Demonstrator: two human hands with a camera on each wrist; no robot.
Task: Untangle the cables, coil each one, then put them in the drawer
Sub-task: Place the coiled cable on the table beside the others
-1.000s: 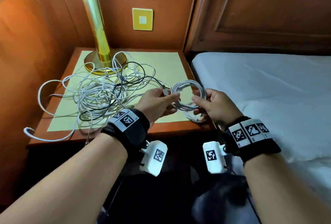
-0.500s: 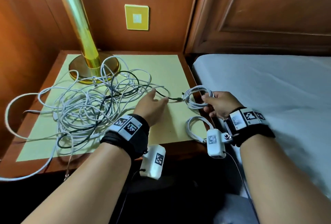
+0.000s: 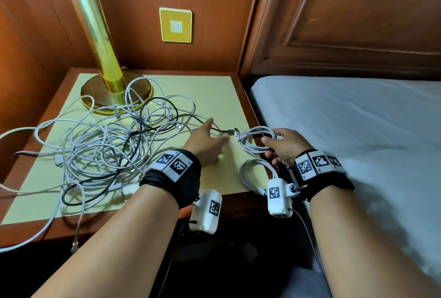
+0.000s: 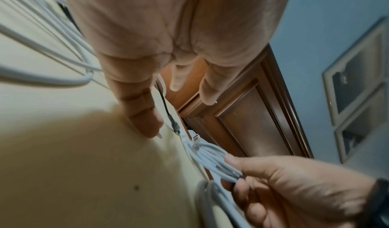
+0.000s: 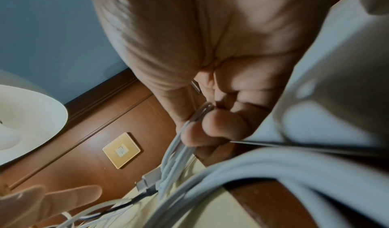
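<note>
A tangle of white cables (image 3: 95,149) with one black cable (image 3: 143,116) woven through it covers the yellow mat of the nightstand (image 3: 214,97). My right hand (image 3: 269,147) pinches a coiled white cable (image 3: 255,138) at the nightstand's right edge; the right wrist view shows the thumb and fingers clamped on the coil's strands (image 5: 179,148). My left hand (image 3: 218,129) is spread open just left of that coil, one fingertip (image 4: 151,128) on the mat beside the black cable's plug (image 4: 174,125). A second coiled white cable (image 3: 250,173) lies on the mat's front right corner. No drawer is in view.
A brass lamp base (image 3: 114,97) stands at the nightstand's back left, with cable loops against it. A yellow wall switch (image 3: 175,25) is behind. The bed with a white sheet (image 3: 346,130) borders the nightstand on the right. Cable ends hang over the front edge (image 3: 76,245).
My left hand has let go of the coil and opened, shifting toward the black cable's end. My right hand keeps the coil alone and has lowered it to the nightstand's right edge.
</note>
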